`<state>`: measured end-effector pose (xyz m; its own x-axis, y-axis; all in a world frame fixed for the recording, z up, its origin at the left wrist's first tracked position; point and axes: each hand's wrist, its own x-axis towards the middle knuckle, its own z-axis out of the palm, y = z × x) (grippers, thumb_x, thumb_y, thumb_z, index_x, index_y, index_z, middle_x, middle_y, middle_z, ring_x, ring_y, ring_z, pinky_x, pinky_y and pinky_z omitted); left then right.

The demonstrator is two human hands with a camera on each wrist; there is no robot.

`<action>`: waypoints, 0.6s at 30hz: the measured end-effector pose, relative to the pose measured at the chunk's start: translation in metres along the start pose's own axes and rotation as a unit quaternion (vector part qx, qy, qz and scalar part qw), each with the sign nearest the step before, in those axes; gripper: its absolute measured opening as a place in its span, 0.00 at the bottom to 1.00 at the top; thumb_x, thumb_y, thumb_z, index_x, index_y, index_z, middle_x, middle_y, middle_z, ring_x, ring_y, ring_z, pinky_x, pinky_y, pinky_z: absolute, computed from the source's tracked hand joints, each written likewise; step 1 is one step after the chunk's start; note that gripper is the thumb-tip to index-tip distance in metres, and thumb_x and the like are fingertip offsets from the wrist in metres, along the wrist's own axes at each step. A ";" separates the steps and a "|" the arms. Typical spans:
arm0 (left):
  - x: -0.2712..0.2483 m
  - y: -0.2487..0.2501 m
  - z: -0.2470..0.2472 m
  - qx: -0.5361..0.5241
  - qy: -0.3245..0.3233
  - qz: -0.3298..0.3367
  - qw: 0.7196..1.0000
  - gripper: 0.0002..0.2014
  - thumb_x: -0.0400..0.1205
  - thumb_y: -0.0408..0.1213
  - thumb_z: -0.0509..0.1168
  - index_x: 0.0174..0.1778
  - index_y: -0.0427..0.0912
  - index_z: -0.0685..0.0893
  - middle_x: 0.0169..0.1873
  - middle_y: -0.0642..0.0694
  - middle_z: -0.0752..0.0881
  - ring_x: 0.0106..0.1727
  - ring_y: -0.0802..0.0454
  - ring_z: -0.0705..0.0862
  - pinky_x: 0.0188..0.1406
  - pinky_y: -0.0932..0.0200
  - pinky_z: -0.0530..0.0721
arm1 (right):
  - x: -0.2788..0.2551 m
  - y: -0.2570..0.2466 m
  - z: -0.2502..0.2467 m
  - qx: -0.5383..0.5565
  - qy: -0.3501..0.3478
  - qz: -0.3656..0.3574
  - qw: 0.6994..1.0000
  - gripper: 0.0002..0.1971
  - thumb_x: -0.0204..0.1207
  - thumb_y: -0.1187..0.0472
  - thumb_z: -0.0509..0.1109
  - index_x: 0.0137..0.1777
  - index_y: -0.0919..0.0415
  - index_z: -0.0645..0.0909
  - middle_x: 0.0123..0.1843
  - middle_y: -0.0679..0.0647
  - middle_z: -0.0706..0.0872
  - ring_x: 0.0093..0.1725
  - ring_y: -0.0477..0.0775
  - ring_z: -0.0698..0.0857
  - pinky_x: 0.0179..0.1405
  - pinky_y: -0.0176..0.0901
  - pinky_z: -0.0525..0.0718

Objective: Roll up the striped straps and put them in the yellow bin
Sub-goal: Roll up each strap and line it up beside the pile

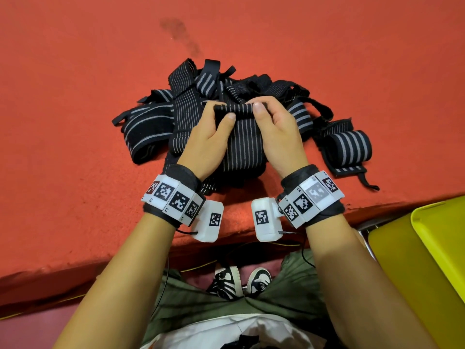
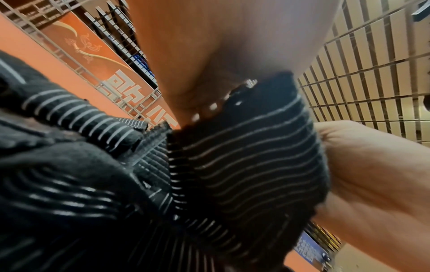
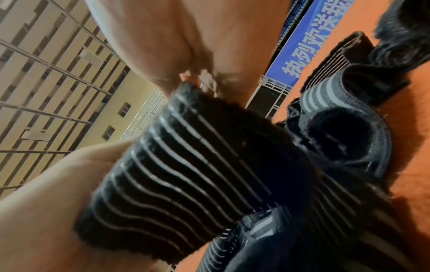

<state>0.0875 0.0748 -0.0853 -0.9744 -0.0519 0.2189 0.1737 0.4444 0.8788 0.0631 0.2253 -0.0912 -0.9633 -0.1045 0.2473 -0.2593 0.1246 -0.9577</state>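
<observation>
Rolling under way: left hand [image 1: 206,137] and right hand [image 1: 274,132] each pinch, thumb over curled fingers, the far end of a striped strap [image 1: 242,142] above the pile [image 1: 151,127], turns still needed before the yellow bin [image 1: 432,248] at right.

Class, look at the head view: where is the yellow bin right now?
The yellow bin sits at the lower right edge of the head view, below the red surface's edge, just beyond the person's right forearm.
</observation>
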 end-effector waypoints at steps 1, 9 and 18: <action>-0.001 0.000 0.002 -0.009 0.000 -0.024 1.000 0.07 0.91 0.45 0.59 0.59 0.47 0.77 0.46 0.60 0.82 0.44 0.75 0.79 0.53 0.65 0.77 | -0.001 0.001 -0.001 0.000 -0.006 -0.012 1.000 0.11 0.88 0.62 0.61 0.59 0.62 0.85 0.51 0.44 0.87 0.53 0.39 0.84 0.59 0.36 0.79; -0.004 -0.008 0.002 0.010 0.016 0.009 1.000 0.05 0.90 0.40 0.60 0.60 0.46 0.75 0.46 0.57 0.81 0.44 0.71 0.79 0.51 0.65 0.78 | -0.005 0.007 -0.006 0.027 -0.033 -0.003 0.999 0.15 0.84 0.70 0.65 0.67 0.61 0.85 0.58 0.45 0.88 0.59 0.40 0.86 0.64 0.39 0.83; -0.004 0.011 0.000 0.017 -0.013 0.030 0.999 0.04 0.91 0.34 0.56 0.60 0.46 0.69 0.38 0.53 0.74 0.34 0.64 0.73 0.43 0.56 0.73 | -0.005 0.000 0.006 -0.029 -0.041 0.101 0.994 0.25 0.91 0.40 0.52 0.62 0.56 0.86 0.58 0.48 0.91 0.61 0.46 0.87 0.72 0.57 0.80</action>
<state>0.0937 0.0798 -0.0765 -0.9660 -0.0020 0.2586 0.2264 0.4768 0.8494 0.0681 0.2202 -0.0936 -0.9878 -0.1514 0.0362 -0.0675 0.2077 -0.9759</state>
